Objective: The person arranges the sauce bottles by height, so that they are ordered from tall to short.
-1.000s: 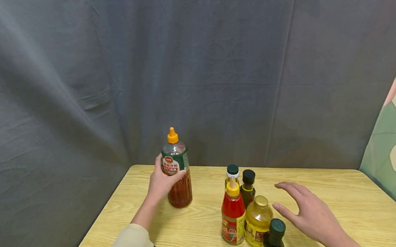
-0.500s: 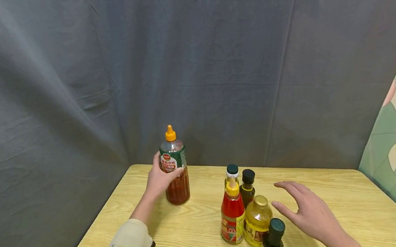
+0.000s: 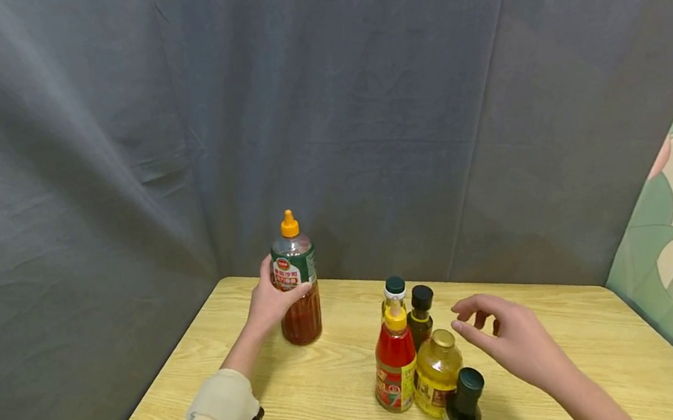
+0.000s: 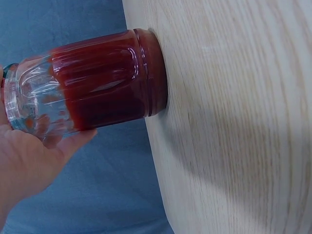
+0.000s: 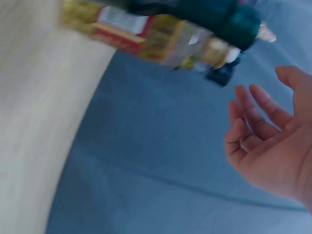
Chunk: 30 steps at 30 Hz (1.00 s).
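My left hand grips a large ketchup bottle with an orange nozzle cap, standing upright at the table's back left. In the left wrist view the bottle's base rests on the wood. My right hand hovers with loosely bent fingers, holding nothing, just right of a cluster of bottles. Closest to it are a gold-capped oil bottle and a dark bottle with a black cap. The right wrist view shows the right hand apart from the blurred bottles.
Also in the cluster stand a red sauce bottle with a yellow cap, a green-capped bottle behind it and a dark green-capped bottle in front. Grey curtain hangs behind the wooden table.
The ketchup bottle has shifted slightly back and left in my left hand, then stayed put. My right hand's fingers have bent more and moved a little left toward the cluster.
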Available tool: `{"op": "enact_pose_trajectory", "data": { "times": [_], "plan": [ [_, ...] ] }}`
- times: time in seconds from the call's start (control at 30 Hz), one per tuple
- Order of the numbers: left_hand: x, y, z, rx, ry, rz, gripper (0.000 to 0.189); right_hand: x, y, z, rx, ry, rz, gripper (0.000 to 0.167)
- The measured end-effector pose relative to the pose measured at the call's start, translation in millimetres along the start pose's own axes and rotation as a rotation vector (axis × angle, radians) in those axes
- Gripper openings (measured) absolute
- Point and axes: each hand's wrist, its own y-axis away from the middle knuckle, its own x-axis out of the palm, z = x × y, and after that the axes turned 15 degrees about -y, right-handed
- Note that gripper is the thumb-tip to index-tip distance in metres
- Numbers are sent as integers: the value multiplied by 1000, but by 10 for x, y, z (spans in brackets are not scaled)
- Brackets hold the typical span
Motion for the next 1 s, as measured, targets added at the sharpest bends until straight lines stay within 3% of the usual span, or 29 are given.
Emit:
{"op": "enact_pose_trajectory", "data": {
  "times": [0.27,0.63,0.77,1.0],
  "plan": [
    [8,-7,-18,8,-6,5,100,64,-290,365,150,-77,133,20],
    [86,8,-24,7,4,6,101,323,-501,452,304,-67,223,37],
    [117,-5,-26,6,4,-3,100,380,-550,459,316,-53,238,39],
    [174,-11,-28,16,5,-8,101,444,-591,463,301,-29,260,26]
  ]
}}
